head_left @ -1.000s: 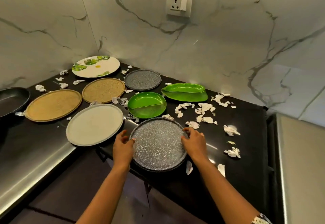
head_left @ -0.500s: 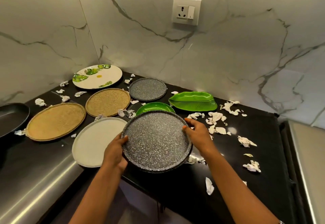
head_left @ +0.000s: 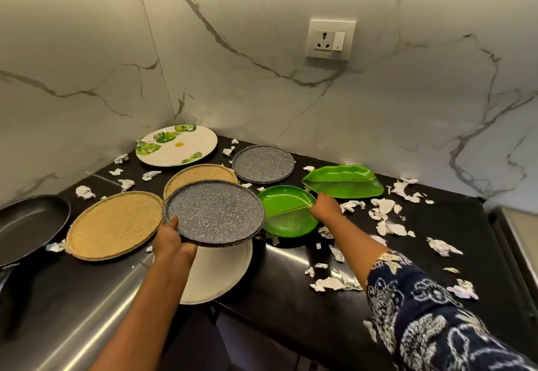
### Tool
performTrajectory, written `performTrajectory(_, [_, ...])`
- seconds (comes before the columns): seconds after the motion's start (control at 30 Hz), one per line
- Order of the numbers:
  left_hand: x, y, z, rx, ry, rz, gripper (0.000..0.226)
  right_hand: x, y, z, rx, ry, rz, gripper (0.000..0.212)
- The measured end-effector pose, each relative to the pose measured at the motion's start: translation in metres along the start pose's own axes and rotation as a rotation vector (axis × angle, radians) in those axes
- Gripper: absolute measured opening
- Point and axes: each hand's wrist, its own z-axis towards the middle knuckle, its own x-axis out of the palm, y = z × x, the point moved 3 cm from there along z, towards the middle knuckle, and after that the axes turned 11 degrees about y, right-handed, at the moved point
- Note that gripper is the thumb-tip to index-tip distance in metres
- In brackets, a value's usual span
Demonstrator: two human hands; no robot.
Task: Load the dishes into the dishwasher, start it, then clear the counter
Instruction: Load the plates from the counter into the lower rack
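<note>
My left hand (head_left: 171, 242) grips the near rim of a large speckled grey plate (head_left: 215, 213) and holds it level above the black counter (head_left: 291, 306). A plain white plate (head_left: 218, 274) lies partly beneath it. My right hand (head_left: 327, 209) reaches forward and its fingers curl over the right rim of a round green divided plate (head_left: 285, 219). Behind that lie a green leaf-shaped dish (head_left: 343, 183) and a smaller speckled grey plate (head_left: 263, 164). Two tan woven plates (head_left: 113, 225) (head_left: 201, 174) and a leaf-print white plate (head_left: 177, 146) sit further left.
Torn white paper scraps (head_left: 384, 213) are scattered over the counter, mostly to the right. A black pan (head_left: 26, 225) sits at the far left above a steel surface (head_left: 72, 312). Marble walls meet in the corner, with a wall socket (head_left: 330, 38) above.
The large speckled plate has been lifted off the counter and carried left in my left hand alone. My right hand let go of it and moved to the green round plate.
</note>
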Motion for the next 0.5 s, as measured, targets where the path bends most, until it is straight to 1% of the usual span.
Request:
performTrajectory(0.07, [0.003,-0.002,0.000,-0.015,-0.007,-0.022,0.034,0.002,0.002,0.003,0.016,-0.001,0.022,0.041])
performTrajectory(0.2, [0.002,-0.005,0.005,-0.024,0.000,-0.039,0.033,0.001,0.001,0.009,0.097,-0.032,0.046,0.034])
performTrajectory(0.3, [-0.003,-0.009,0.008,-0.023,0.012,-0.026,0.029,-0.005,0.006,0.010,0.083,-0.044,0.173,0.030])
performTrajectory(0.37, [-0.007,-0.013,0.007,-0.014,0.025,0.001,0.031,-0.012,0.010,0.001,0.055,-0.092,0.263,0.029])
performTrajectory(0.5, [-0.007,-0.019,-0.008,0.102,0.075,0.104,0.022,-0.028,0.004,-0.041,-0.013,-0.228,0.481,0.027])
